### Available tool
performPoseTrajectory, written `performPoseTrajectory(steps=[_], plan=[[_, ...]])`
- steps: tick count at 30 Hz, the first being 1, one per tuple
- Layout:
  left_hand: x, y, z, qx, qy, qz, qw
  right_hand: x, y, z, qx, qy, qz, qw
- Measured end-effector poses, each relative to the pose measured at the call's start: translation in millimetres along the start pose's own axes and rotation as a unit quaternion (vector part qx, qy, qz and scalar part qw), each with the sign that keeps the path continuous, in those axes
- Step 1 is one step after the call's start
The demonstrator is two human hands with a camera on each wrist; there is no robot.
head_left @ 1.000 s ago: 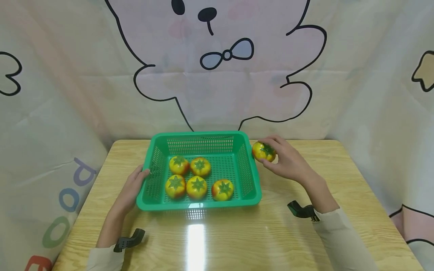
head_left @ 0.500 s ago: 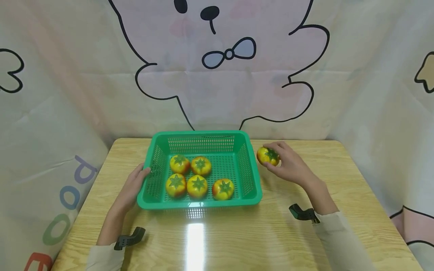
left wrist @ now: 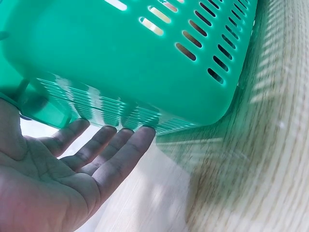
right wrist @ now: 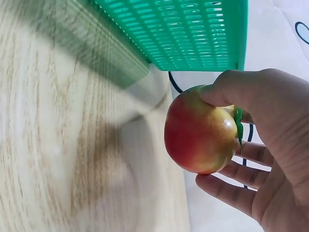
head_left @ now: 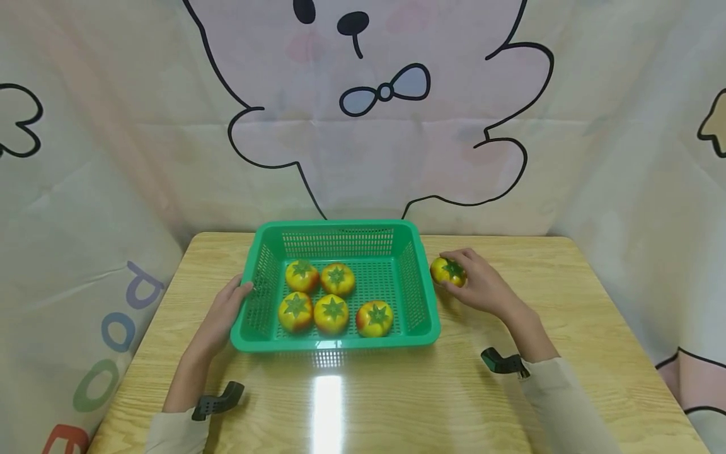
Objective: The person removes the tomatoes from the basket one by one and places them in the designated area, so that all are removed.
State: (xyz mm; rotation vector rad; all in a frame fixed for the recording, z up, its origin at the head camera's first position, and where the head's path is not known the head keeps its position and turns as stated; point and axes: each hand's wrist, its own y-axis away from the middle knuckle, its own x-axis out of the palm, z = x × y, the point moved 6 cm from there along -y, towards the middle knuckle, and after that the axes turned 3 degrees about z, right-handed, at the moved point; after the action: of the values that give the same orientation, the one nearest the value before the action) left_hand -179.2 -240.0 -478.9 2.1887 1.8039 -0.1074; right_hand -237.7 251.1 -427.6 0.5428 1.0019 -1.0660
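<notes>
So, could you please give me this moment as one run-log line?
left hand: holds rectangular green plastic basket by rim | right hand: grips round yellow-red fruit outside basket | inside: five similar fruits

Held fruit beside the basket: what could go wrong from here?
The held fruit is round and glossy, gripped by the fingers of the right hand, so it might slip and roll away.
It is close to the side of the green basket, so a sideways move could bump it.
The left hand holds that basket by its opposite side; a tug might shift the five fruits inside.
</notes>
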Motion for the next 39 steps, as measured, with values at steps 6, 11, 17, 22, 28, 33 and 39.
performPoseTrajectory(steps=[6,11,17,22,28,33,39], plan=[[0.3,0.3,-0.3,0.001,-0.003,-0.004,1.0000,6,-1.1,-7,0.009,0.005,0.007,0.9999],[0.7,0.8,-0.1,-0.002,-0.007,-0.007,0.9999,10,-2.4,-11,0.017,0.005,0.012,0.9998],[0.8,0.9,0.4,-0.005,-0.005,-0.007,0.9999,13,-2.3,-12,0.026,0.010,0.020,0.9994],[0.3,0.2,1.1,-0.006,-0.007,-0.007,0.9999,14,-1.8,-11,0.035,0.015,0.022,0.9990],[0.6,-0.5,0.8,-0.007,-0.007,-0.008,0.9999,16,-2.1,-12,0.040,0.019,0.023,0.9987],[0.8,-0.8,0.4,-0.004,-0.002,-0.007,1.0000,16,-2.5,-13,0.048,0.019,0.021,0.9984],[0.5,-0.5,1.1,-0.006,-0.007,-0.008,0.9999,17,-3.7,-15,0.056,0.019,0.019,0.9981]])
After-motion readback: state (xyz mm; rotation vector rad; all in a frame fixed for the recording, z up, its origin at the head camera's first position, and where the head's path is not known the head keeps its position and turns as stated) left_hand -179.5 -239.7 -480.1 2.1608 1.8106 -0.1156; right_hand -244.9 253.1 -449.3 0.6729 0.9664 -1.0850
